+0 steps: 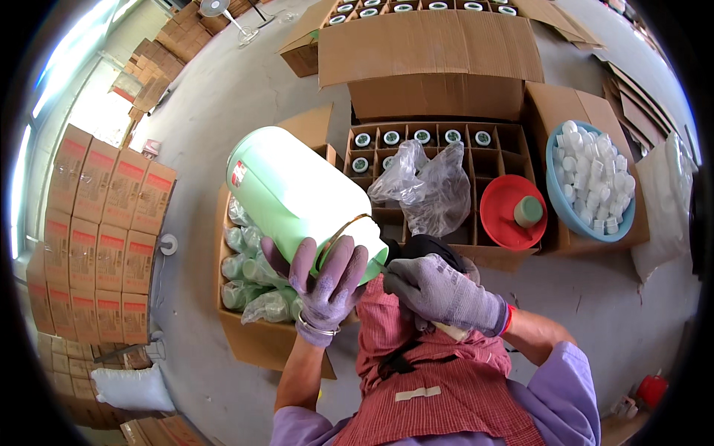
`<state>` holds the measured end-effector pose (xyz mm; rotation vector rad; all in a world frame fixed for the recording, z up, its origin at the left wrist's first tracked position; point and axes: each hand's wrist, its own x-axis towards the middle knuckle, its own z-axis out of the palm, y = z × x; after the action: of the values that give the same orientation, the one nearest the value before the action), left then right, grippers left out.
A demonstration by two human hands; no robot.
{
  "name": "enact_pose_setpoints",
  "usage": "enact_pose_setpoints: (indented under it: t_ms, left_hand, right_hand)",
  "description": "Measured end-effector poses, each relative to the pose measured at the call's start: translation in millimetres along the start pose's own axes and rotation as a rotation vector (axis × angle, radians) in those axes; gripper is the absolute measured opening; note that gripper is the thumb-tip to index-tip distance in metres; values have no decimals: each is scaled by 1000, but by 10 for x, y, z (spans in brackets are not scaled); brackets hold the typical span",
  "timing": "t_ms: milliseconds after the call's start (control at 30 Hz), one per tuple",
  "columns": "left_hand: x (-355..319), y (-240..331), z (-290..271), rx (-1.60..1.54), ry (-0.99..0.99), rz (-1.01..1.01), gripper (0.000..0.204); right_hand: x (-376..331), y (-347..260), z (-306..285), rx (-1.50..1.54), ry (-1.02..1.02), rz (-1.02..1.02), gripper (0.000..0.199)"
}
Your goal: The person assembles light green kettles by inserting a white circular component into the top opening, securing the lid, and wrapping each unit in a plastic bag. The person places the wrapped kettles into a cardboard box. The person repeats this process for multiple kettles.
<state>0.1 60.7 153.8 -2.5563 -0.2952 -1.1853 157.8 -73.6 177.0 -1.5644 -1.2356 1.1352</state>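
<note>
A large light-green thermos flask body point(294, 182) lies tilted over my lap, its open end toward me. It has a small red-and-white label and a thin brown curved strip near the open end. My left hand point(327, 279), in a purple-grey glove, is wrapped against its underside with the fingers spread, holding it. My right hand point(446, 293), in a grey glove, is closed at the rim of the opening. Something dark shows by its fingertips, too hidden to name. Below the flask, a carton point(256, 338) holds several green flasks in clear plastic bags point(271, 305).
A divided carton point(513, 137) ahead holds white-topped items, crumpled plastic bags point(428, 186) and a red bowl point(494, 201) with a green cup point(528, 212). At right, a blue basin point(628, 219) is heaped with white plastic parts. Stacked cartons point(104, 245) stand at left.
</note>
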Motion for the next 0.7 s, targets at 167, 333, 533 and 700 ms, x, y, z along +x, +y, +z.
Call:
enact_pose_setpoints:
  t_ms: [167,333,533,700]
  left_hand:
    - [-20,-14,36,-27,-1,-35,28]
    - [-60,-99,85,7,20,-25,28]
    - [-22,42,84,-169,38,-187,26]
    - [13,83,208,-218,91,-188,29]
  right_hand:
    - [68,41,-18,301,-210,62,28]
    - [122,91,-25,637,-411,134,24]
    - [150,307,277,1587,-711,311,30]
    - [39,230,639,2000,-732,-98,24]
